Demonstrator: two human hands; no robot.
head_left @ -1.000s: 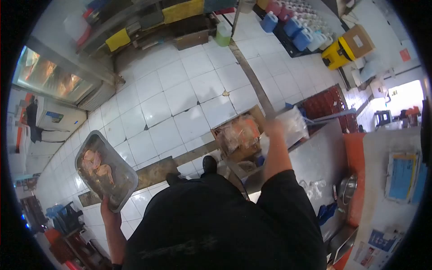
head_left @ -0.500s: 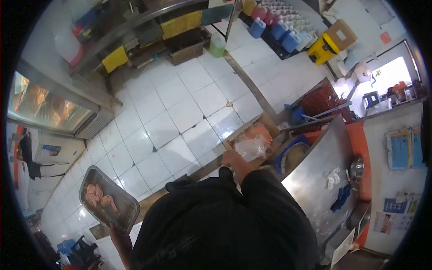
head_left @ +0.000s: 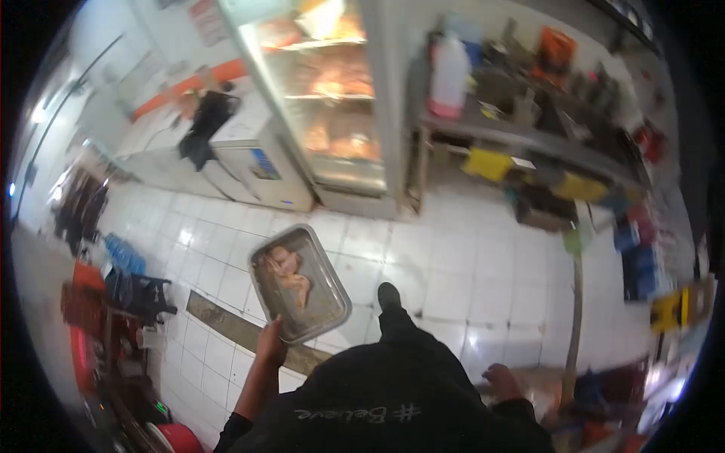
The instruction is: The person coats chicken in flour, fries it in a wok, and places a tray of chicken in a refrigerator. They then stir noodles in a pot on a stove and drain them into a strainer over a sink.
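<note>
Swinging round towards the lit fridge [head_left: 332, 98] since the earlier frame, carrying the metal tray [head_left: 326, 298] along! Clamping its near rim with the fingers of the left hand [head_left: 272, 343], keeping raw meat [head_left: 284, 263] inside, just beyond those fingertips. Holding the right hand [head_left: 504, 383] low, well apart from the tray, fingers curling loosely, blurring too much for telling whether touching each other.
</note>
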